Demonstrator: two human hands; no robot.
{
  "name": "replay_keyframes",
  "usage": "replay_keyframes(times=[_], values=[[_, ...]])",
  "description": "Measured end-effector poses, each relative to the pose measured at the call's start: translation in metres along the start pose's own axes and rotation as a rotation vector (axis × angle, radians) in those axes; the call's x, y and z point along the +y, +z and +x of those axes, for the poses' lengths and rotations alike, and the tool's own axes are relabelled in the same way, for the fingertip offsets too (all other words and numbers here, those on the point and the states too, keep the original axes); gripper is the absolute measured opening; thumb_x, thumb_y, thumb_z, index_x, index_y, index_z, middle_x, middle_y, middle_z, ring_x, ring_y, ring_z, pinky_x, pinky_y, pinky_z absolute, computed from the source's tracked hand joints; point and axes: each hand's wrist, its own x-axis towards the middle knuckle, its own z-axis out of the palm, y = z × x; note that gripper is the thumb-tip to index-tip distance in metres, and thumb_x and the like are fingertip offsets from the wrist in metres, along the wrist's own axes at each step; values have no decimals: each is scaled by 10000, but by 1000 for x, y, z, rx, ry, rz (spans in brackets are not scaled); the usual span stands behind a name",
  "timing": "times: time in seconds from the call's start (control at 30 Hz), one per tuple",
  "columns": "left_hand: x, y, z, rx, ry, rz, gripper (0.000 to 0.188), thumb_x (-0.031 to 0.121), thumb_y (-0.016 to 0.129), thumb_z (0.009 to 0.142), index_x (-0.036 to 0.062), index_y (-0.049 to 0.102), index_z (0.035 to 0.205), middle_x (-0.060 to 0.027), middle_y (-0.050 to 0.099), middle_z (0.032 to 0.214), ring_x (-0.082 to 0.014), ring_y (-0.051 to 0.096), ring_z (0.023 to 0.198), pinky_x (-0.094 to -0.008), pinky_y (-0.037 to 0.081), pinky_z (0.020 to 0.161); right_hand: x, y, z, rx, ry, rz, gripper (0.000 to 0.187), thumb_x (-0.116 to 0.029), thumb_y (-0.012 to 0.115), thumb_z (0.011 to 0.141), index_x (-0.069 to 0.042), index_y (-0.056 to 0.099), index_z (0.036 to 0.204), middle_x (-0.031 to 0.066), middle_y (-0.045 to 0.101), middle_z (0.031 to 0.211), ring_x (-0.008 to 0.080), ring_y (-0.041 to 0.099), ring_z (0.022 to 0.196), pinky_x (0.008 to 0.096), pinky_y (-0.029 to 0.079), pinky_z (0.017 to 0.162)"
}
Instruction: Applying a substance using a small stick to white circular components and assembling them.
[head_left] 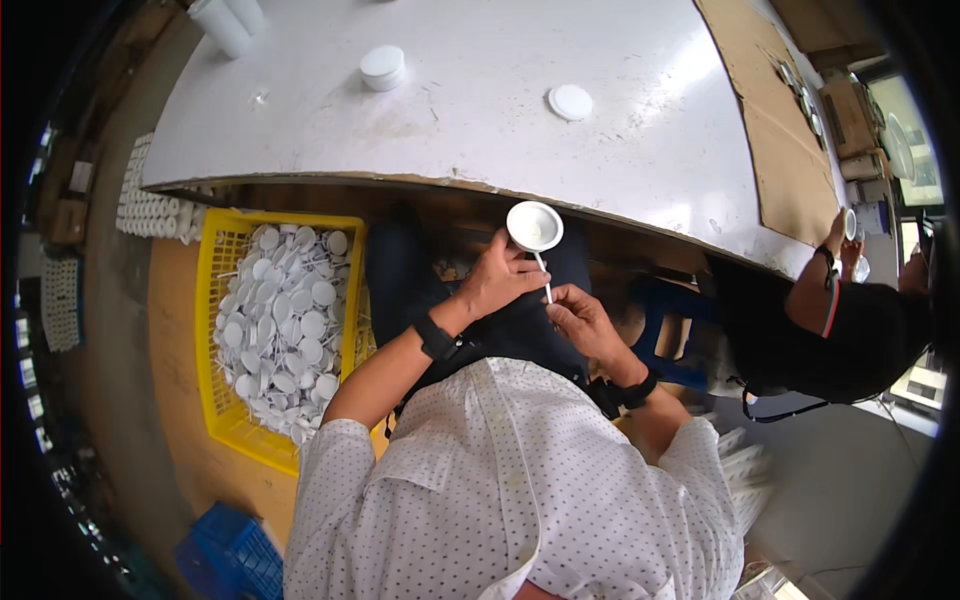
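In front of my body, just below the table edge, is a white round cup with a thin stem (535,227). My left hand (497,272) is closed on it, its fingers at the cup's underside and along the stem. The fingers of my right hand (588,320) pinch the lower end of that stem. The cup's hollow side faces up. To my left, a yellow plastic crate (208,370) is heaped with white discs on thin stems (283,305).
A white table (480,120) spans the front, bearing a short stack of white discs (383,68), one flat disc (570,102) and white cylinders (222,28). Cardboard (775,140) covers its right side. Another person's arm (812,290) is at far right. A blue crate (232,552) sits lower left.
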Motion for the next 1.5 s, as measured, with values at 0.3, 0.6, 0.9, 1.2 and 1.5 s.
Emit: replay_keyframes(times=[0.3,0.6,0.9,1.2,1.5], values=[[-4,-30,-22,462,248,300,629,96,789,639,3,448,1160,-100,586,1039,-168,569,963,-300,466,838,-24,19,24,-199,-5,-403,164,-119,626,842,0,579,946,27,586,685,58,523,640,220,432,557],[-3,-46,-44,464,237,220,542,-25,696,722,-9,400,1176,-91,592,943,-145,613,774,-251,510,644,-126,-85,175,707,-455,-902,437,-327,671,757,20,607,1014,142,646,802,245,626,713,329,488,661],[-20,-58,-57,475,233,224,510,-12,676,743,1,398,1170,-103,593,940,-155,622,779,-246,510,624,-126,-116,217,733,-249,-788,519,-347,713,697,55,599,1005,148,651,806,222,628,719,314,497,677],[2,-52,-51,414,253,227,540,-62,664,731,-2,381,1188,-123,574,1020,-205,625,881,-305,532,771,-115,-78,155,408,-175,49,190,-227,595,864,-37,592,867,13,554,651,63,461,537,190,371,489],[7,-33,-41,374,221,209,609,38,759,655,4,428,1165,-90,600,1005,-150,584,933,-279,469,819,-121,-92,181,512,-328,-24,211,-199,573,858,8,605,876,39,583,700,96,539,583,220,452,557]])
